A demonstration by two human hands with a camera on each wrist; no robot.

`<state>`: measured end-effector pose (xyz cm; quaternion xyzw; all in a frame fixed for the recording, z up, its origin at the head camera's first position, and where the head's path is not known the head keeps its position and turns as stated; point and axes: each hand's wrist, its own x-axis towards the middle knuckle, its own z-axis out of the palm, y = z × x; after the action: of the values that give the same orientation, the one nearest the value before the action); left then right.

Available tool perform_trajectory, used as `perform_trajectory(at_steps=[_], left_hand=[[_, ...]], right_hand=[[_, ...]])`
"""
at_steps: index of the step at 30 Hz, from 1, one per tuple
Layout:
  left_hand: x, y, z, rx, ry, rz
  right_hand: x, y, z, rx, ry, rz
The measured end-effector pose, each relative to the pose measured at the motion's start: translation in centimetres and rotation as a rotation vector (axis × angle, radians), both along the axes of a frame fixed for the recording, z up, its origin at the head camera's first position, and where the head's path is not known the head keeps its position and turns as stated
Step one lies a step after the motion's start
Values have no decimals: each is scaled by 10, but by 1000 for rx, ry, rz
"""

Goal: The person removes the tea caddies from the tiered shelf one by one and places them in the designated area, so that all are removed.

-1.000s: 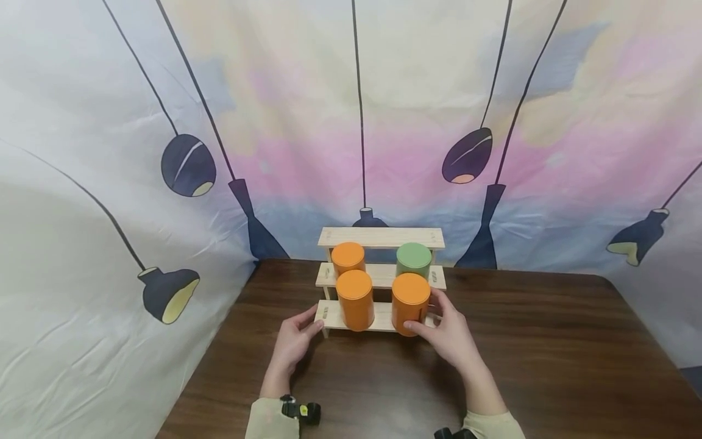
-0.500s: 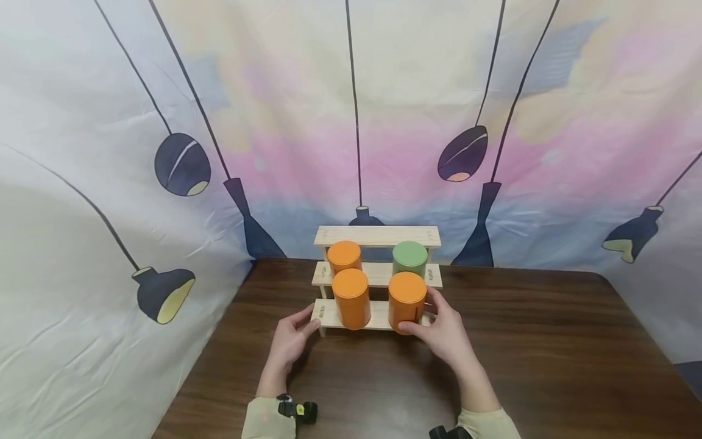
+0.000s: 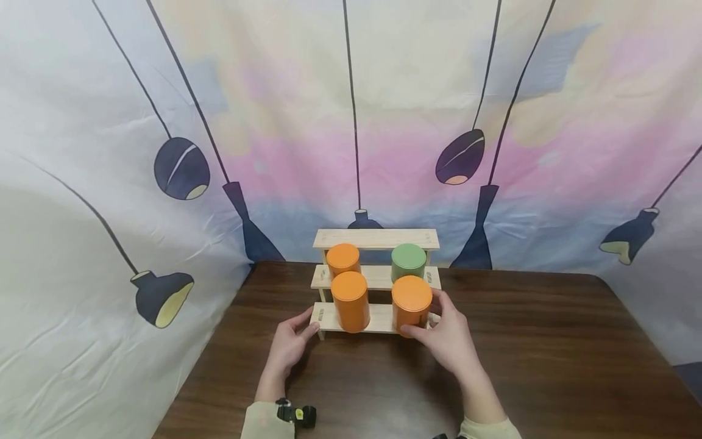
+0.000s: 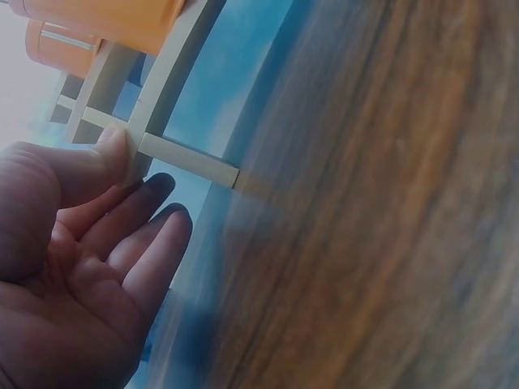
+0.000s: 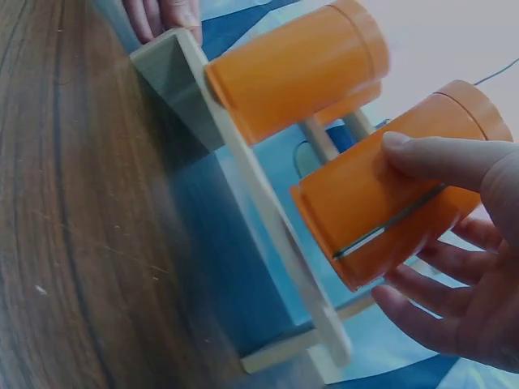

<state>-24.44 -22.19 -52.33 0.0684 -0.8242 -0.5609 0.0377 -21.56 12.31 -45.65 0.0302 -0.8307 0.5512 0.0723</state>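
Observation:
A three-tier pale wooden rack (image 3: pixel 376 238) stands on the dark table. My left hand (image 3: pixel 289 346) pinches the left end of its lowest board, the thumb on top in the left wrist view. My right hand (image 3: pixel 451 338) holds an orange canister (image 3: pixel 411 305) at the right end of that board, thumb in front and fingers behind. In the right wrist view a small gap shows between its base and the board. Another orange canister (image 3: pixel 351 303) stands upright on the lowest board, left of it. On the middle board are an orange canister (image 3: pixel 343 258) and a green canister (image 3: pixel 408 261).
The wood-grain table (image 3: pixel 548 341) extends to both sides of the rack and in front of it. Close behind the rack hangs a cloth backdrop (image 3: pixel 406 152) printed with lamps. A wrist camera (image 3: pixel 307 416) sits on the left cuff.
The orange canister in my right hand has risen slightly off the lowest board and shifted a little right. My left hand keeps its hold on the rack. The head view has drifted slightly.

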Motion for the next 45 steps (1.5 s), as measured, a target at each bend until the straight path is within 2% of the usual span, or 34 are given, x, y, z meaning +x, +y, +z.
perform_trajectory(at_steps=[6, 12, 18, 23, 27, 32, 40, 45], left_hand=[[2, -1, -1, -1, 8, 2], [5, 1, -3, -28, -6, -5], [8, 1, -4, -38, -10, -10], [9, 0, -4, -37, -18, 9], [9, 0, -5, -34, -10, 8], [9, 0, -4, -39, -5, 10], [4, 1, -3, -59, 44, -17], [3, 1, -2, -63, 34, -15]], right_hand=[[7, 24, 15, -34, 8, -6], [17, 66, 19, -120, -10, 22], [17, 111, 16, -41, -32, -4], [6, 140, 5, 40, -58, -10], [-5, 148, -4, 44, -88, 9], [-23, 143, -14, -11, -103, 21], [-55, 128, -25, -75, -116, -1], [-68, 117, -30, -107, -125, -39]])
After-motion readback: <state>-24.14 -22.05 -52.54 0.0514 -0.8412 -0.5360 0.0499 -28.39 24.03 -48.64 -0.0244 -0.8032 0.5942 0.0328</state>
